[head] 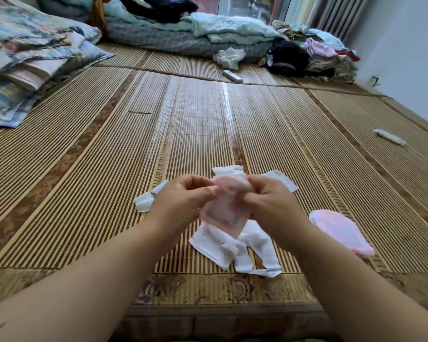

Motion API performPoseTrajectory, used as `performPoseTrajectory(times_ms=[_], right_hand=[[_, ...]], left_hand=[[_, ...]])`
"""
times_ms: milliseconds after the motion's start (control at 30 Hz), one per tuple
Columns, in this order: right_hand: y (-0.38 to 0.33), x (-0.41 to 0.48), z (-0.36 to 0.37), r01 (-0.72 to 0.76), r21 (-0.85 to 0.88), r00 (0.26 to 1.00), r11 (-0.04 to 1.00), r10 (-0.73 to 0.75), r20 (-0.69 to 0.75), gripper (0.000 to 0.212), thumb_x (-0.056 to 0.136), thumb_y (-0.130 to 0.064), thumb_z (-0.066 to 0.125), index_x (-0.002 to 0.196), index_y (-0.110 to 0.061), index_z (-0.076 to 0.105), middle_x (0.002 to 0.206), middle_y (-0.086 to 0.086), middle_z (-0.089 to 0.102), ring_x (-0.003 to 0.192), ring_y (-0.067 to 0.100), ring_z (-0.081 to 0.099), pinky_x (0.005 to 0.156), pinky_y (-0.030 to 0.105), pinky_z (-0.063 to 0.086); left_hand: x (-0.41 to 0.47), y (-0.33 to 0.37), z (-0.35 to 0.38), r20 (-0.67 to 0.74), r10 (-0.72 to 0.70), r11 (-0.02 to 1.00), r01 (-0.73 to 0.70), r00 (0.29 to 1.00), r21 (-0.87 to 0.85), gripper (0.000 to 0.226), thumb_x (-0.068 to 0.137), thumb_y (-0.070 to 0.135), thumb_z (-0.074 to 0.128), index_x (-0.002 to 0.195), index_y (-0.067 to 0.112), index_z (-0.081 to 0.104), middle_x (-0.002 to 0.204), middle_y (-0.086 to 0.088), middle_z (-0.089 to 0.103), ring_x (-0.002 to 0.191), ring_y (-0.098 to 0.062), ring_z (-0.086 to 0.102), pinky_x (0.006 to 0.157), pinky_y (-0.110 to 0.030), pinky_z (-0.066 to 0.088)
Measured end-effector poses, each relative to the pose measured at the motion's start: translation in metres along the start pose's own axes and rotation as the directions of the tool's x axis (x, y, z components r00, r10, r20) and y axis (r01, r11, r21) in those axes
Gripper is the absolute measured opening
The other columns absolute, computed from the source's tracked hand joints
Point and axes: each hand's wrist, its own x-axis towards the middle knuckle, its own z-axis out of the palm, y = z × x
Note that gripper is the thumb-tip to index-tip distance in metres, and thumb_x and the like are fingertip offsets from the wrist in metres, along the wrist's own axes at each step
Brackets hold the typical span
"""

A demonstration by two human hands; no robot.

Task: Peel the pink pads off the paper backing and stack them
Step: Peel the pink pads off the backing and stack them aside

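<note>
A pink pad on its paper backing hangs above the bamboo mat, held between both hands. My left hand pinches its upper left edge. My right hand grips the folded-over top at the upper right. A stack of pink pads lies on the mat to the right of my right forearm. White paper backings lie in a loose pile under the held pad. More white pieces sit to the left and behind the hands.
Folded quilts are piled at the far left, bedding and clothes along the back. A white remote-like object lies far ahead, and a white tube lies at the right. The mat's patterned front edge runs under my forearms.
</note>
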Motion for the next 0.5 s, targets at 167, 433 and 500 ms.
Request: performPoseTrajectory(times_ms=[167,433,500], right_hand=[[0.014,0.008,-0.081,-0.046,0.337,0.949,0.94,0.146,-0.279,0.018,0.086,-0.001,0.061,0.086,-0.018,0.069,0.074,0.002,0.069,0.062,0.013,0.067,0.049,0.024,0.053],[0.086,-0.018,-0.162,-0.56,-0.147,0.803,0.815,0.49,-0.34,0.017,0.088,-0.002,0.059,0.092,-0.016,0.068,0.082,0.008,0.069,0.07,0.021,0.065,0.059,0.034,0.052],[0.092,-0.018,-0.162,-0.577,-0.163,0.791,0.8,0.498,-0.356,0.017,0.087,-0.003,0.059,0.091,-0.017,0.068,0.084,0.007,0.069,0.074,0.02,0.065,0.058,0.031,0.051]], left_hand=[[0.0,-0.001,-0.005,-0.034,0.034,0.99,-0.029,0.999,0.135,0.002,0.084,0.015,0.066,0.083,0.016,0.066,0.076,0.0,0.062,0.073,-0.016,0.054,0.067,-0.032,0.043],[0.001,-0.01,-0.002,0.045,0.094,0.937,-0.104,0.995,0.333,0.003,0.083,0.015,0.068,0.08,0.013,0.068,0.062,0.003,0.06,0.043,0.002,0.048,0.056,-0.027,0.041],[0.003,-0.013,0.002,0.054,0.088,0.932,-0.101,0.995,0.347,0.004,0.082,0.016,0.069,0.079,0.016,0.068,0.058,0.007,0.059,0.043,-0.001,0.047,0.054,-0.028,0.04]])
